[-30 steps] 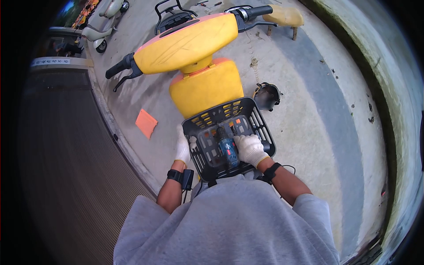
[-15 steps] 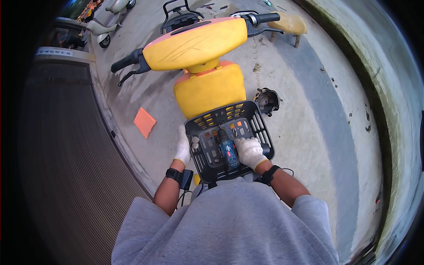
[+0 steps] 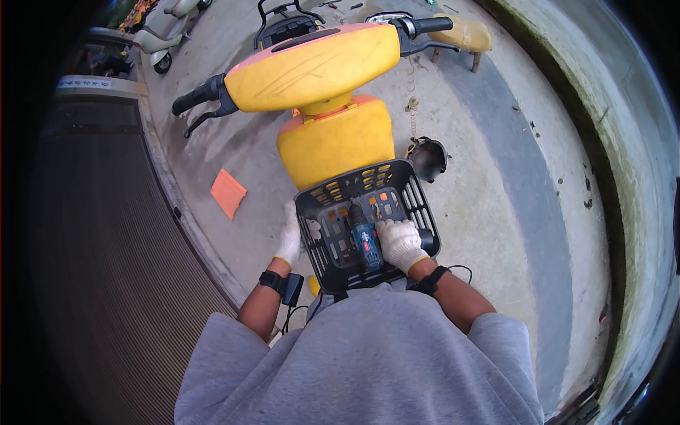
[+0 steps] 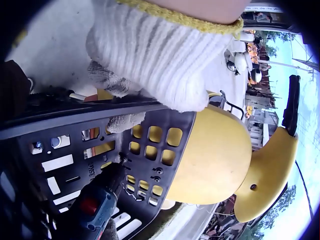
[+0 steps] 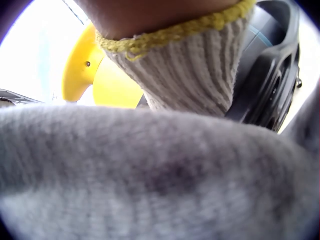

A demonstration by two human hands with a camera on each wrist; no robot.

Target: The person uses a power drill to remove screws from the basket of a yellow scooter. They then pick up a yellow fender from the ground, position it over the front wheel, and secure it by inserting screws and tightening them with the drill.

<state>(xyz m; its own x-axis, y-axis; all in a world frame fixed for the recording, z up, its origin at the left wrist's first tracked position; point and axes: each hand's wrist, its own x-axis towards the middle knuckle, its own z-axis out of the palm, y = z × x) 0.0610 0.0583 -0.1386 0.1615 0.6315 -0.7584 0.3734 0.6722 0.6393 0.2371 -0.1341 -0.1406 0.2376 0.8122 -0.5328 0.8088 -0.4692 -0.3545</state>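
A black plastic basket sits at the front of a yellow scooter body, against the person's grey shirt. On its left wall rests the gloved left hand, fingertips curling over to the inner side; the left wrist view shows this hand wrapped over the rim. Inside the basket the gloved right hand grips the handle of a blue power drill. The chuck points at the basket's front wall, its tip right at a screw. In the right wrist view, the shirt hides most of the glove.
Handlebars with black grips stand beyond the basket. An orange panel lies on the concrete at left, and a dark helmet at right. Further off are a small wooden bench and a parked scooter. A ribbed shutter borders the left.
The head view has shifted slightly. Both hands keep their places, the left on the basket and the right on the drill.
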